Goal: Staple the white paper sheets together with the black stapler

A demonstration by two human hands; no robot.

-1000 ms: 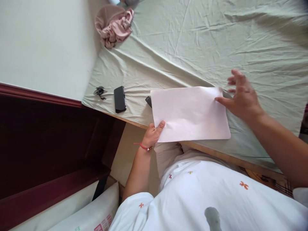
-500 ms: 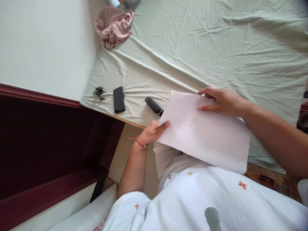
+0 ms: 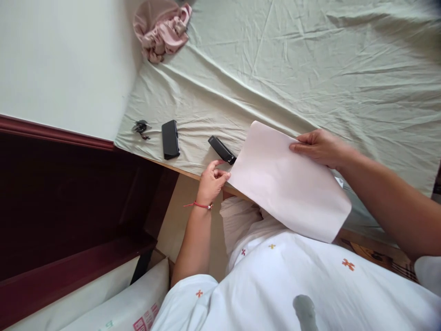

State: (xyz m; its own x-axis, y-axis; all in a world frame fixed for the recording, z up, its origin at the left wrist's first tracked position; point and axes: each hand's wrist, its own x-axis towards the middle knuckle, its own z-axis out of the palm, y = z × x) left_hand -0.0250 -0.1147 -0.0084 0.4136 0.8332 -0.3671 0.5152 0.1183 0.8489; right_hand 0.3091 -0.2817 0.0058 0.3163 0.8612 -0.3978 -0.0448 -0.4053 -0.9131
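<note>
White paper sheets (image 3: 285, 179) are in my right hand (image 3: 320, 147), thumb on top and fingers under the far edge. The paper is tilted over the near edge of the cloth-covered surface and my lap. By its left corner is my left hand (image 3: 212, 180), open, with thumb and index finger apart; the thumb tip is at the paper's edge and the index finger points toward the stapler. That black stapler (image 3: 220, 149) lies on the cloth just left of the paper. A red string bracelet (image 3: 203, 205) is round my left wrist.
A pale green wrinkled cloth (image 3: 292, 69) covers the surface. Left of the stapler lie a black phone-like case (image 3: 170, 139) and a small dark tangled item (image 3: 141, 128). A pink bunched cloth (image 3: 163, 32) rests by the white wall. Dark red wood panelling (image 3: 69, 197) stands at the left.
My left hand has let go of the paper's left edge and moved slightly left, toward the stapler. My right hand now grips the far edge, and the paper has turned a little.
</note>
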